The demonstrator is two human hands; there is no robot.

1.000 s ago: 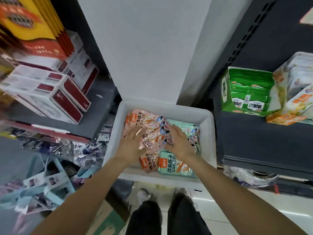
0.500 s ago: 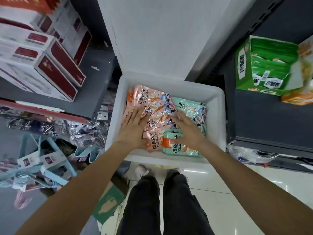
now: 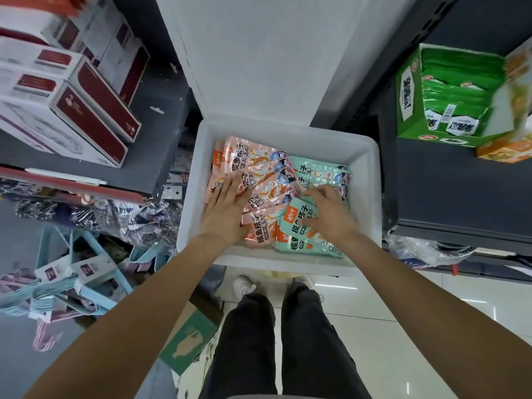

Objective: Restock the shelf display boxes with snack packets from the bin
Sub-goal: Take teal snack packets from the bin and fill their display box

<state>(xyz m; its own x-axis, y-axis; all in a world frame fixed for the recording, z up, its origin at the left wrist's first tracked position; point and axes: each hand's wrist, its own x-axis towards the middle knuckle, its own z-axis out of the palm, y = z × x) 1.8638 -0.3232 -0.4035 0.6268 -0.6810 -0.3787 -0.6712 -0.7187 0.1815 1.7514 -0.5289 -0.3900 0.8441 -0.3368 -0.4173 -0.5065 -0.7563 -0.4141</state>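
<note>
A white plastic bin (image 3: 371, 197) sits below me between two shelves. It holds several pink snack packets (image 3: 259, 162) on the left and mint-green snack packets (image 3: 319, 174) on the right. My left hand (image 3: 227, 208) lies flat with straight fingers on the pink pile. My right hand (image 3: 331, 214) has its fingers curled over the top edge of the front mint-green packet (image 3: 299, 223), with the thumb across its face. A green display box (image 3: 408, 90) of green packets stands on the right shelf, with an orange display box (image 3: 501, 151) beside it.
White and dark red boxes (image 3: 86, 110) fill the left shelf. Blue hangers (image 3: 57, 283) and wrapped goods hang below it. A white pillar (image 3: 259, 53) rises behind the bin. My legs and a green carton (image 3: 190, 341) are on the tiled floor.
My right hand has gone from lying flat on the packets to curling its fingers round a mint-green packet. My left hand stays flat on the pink pile. The view has tilted down slightly.
</note>
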